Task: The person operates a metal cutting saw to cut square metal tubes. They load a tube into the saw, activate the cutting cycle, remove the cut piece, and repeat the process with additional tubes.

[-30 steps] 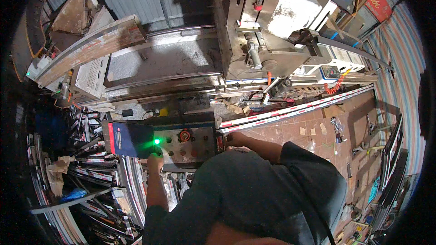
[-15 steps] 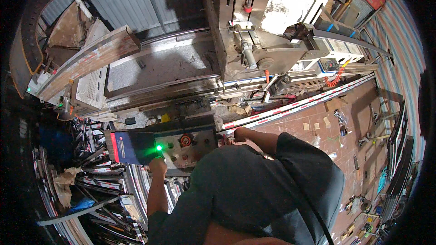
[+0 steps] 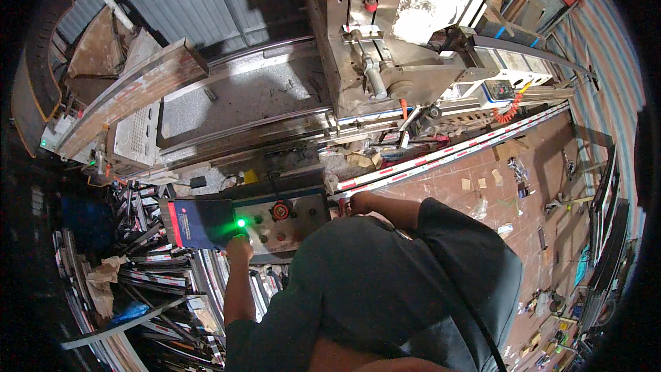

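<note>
In front of me is a control panel [image 3: 301,226] with a lit green lamp [image 3: 241,223], a large red round knob [image 3: 281,211] and several small buttons. My left hand [image 3: 239,251] touches the panel's near left part, just below the lamp; its fingers are too small and glare-lit to read. My right hand [image 3: 361,202] is curled beside the panel's right edge, near the end of long red-and-white striped bars. Something red shows by its fingers, but what they hold is hidden. A dark blue booklet or box [image 3: 203,223] with a red edge lies on the panel's left.
Beyond the panel stands a large metal machine [image 3: 385,62] with a long bed. Striped bars [image 3: 454,155] run off to the right above a tiled floor with scattered scraps. Piled metal strips [image 3: 155,279] fill the lower left. More dark strips [image 3: 606,255] lean at far right.
My right hand has shifted slightly left, closer to the panel's edge. My left hand stays by the lamp. The whole view has moved a little.
</note>
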`<move>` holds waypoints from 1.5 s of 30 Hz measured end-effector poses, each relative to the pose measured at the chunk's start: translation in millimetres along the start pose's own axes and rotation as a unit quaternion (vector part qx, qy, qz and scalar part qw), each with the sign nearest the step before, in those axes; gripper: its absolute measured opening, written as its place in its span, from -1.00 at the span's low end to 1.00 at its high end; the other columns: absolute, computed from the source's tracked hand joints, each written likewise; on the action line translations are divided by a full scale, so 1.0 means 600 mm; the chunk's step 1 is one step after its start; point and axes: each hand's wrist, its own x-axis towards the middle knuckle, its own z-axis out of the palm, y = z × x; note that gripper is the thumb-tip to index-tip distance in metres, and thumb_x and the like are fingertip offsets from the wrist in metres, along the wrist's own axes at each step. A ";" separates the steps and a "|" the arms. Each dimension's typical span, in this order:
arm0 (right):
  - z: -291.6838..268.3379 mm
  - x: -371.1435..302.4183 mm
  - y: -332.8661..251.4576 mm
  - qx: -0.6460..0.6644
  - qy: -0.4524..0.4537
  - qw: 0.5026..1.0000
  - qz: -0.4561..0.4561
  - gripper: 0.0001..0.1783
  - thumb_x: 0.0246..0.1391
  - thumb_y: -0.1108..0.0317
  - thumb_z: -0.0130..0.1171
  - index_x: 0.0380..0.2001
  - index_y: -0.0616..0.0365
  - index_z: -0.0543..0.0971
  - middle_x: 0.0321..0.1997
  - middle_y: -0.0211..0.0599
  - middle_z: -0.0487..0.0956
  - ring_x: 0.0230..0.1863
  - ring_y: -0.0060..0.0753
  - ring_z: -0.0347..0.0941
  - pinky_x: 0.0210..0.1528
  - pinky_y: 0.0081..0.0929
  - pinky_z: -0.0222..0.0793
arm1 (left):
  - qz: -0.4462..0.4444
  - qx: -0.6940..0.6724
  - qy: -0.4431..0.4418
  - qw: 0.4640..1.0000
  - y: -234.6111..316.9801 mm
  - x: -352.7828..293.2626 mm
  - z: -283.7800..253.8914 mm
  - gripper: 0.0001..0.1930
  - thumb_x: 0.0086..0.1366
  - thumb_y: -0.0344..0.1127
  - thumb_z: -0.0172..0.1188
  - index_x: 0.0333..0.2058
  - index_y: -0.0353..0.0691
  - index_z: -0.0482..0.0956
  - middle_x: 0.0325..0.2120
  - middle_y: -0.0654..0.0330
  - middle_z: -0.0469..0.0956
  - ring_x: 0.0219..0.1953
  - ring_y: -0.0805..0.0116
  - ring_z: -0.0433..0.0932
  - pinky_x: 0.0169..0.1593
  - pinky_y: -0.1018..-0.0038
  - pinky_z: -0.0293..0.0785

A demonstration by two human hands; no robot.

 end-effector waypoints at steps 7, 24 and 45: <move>0.007 0.008 0.032 0.053 -0.018 0.998 0.025 -0.49 0.14 -0.12 0.25 -0.34 0.14 0.83 -0.24 0.08 0.76 -0.17 0.17 0.70 -0.08 0.11 0.57 | 0.022 -0.006 0.114 0.993 -0.010 -0.004 0.029 -0.81 0.25 -0.29 0.29 -0.24 -0.16 0.82 -0.18 -0.08 0.79 -0.10 -0.08 0.80 -0.03 0.10 0.74; -0.042 0.004 0.024 -0.019 0.006 0.999 -0.031 -0.54 0.23 -0.02 0.17 -0.30 0.18 0.79 -0.18 0.06 0.76 -0.10 0.16 0.71 -0.02 0.09 0.59 | 0.011 0.019 -0.018 1.000 -0.008 0.017 0.008 -0.76 0.31 -0.24 0.28 -0.15 -0.18 0.80 -0.14 -0.05 0.78 -0.06 -0.06 0.79 0.00 0.08 0.74; -0.820 -0.114 0.009 0.055 0.402 0.898 0.168 0.34 0.13 -0.24 0.47 0.51 0.61 0.00 0.26 0.29 0.63 0.25 0.19 0.63 0.30 -0.08 0.58 | -0.056 -0.131 0.177 0.974 -0.023 -0.028 0.076 -0.76 0.16 -0.14 0.40 -0.38 -0.21 0.72 -0.36 -0.07 0.71 -0.26 -0.18 0.75 -0.12 -0.01 0.72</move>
